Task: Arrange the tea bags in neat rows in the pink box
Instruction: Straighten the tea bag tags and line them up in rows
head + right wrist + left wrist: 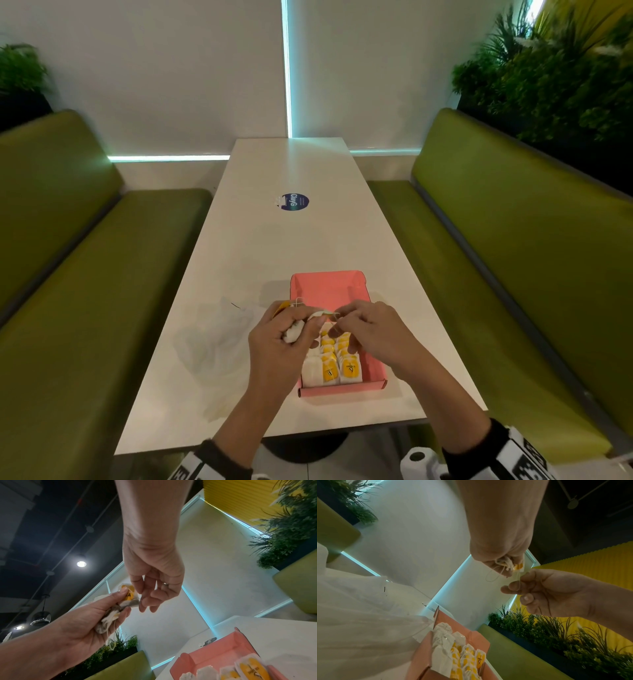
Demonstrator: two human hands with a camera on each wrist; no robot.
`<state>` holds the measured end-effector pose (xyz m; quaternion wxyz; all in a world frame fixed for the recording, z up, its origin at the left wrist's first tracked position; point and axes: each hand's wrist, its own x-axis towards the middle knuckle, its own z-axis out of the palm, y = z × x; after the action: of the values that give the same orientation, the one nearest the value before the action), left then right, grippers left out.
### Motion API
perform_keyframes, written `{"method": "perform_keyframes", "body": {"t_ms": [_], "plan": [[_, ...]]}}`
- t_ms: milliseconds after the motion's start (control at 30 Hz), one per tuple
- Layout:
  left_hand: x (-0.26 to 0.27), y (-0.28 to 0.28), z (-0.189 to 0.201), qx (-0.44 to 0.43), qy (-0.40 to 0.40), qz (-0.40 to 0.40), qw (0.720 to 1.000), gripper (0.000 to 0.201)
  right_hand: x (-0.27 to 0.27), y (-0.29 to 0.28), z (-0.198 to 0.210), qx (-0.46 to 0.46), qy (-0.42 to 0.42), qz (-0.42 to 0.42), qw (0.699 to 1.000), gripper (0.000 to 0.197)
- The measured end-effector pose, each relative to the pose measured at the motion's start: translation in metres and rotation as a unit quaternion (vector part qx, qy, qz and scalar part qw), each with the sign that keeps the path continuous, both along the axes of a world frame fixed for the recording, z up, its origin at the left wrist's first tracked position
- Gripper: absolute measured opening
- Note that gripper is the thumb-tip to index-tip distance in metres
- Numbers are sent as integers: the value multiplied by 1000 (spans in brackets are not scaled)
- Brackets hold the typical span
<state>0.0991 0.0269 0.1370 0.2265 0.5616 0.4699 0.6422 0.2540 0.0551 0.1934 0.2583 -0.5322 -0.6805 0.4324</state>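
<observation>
Dim, cool indoor light from cyan wall strips; wide-angle edges bend, foliage blurs.

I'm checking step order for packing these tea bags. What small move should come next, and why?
Probably pull one tea bag free with the right hand. The left hand grips a bunch of bags with tangled strings, the right fingertips already pinch at that bag, and the rows in the pink box fill only its near part.
</observation>
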Motion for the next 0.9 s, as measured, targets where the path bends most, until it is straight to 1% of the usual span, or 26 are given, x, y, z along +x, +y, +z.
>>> {"method": "perform_keyframes", "body": {"t_ms": [33, 100, 167, 200, 300, 367, 400, 500, 600, 733, 900], "plan": [[-1, 0, -1, 9, 11, 3, 1000, 15, 0, -1, 2, 0, -7, 0, 1000, 21], [0, 0, 0, 18, 23, 5, 1000, 16, 1, 0, 2, 18, -51, 15, 998, 20], [2, 0, 1, 24, 28, -5, 999, 19, 0, 0, 3, 39, -89, 28, 995, 18], [3, -1, 2, 27, 30, -15, 999, 19, 0, 0, 2, 47, -93, 28, 994, 18], [6, -5, 8, 26, 9, -54, 998, 22, -1, -1, 3, 60, -57, 19, 996, 18], [7, -7, 11, 13, -12, -74, 997, 15, 0, -2, 3, 59, -23, 16, 998, 20], [8, -8, 13, 8, -23, -81, 996, 13, 1, -2, 3, 55, -8, 16, 998, 21], [9, -10, 16, -8, -51, -96, 994, 15, 4, -3, 3, 38, 34, 18, 999, 24], [10, -10, 19, -27, -80, -110, 990, 12, 6, -4, 3, 27, 75, 21, 997, 23], [11, -11, 19, -69, -108, -114, 985, 12, 9, -3, 1, 21, 89, 13, 996, 17], [10, -13, 18, -84, -114, -123, 982, 11, 11, -3, 1, 8, 111, 14, 994, 20]]}}
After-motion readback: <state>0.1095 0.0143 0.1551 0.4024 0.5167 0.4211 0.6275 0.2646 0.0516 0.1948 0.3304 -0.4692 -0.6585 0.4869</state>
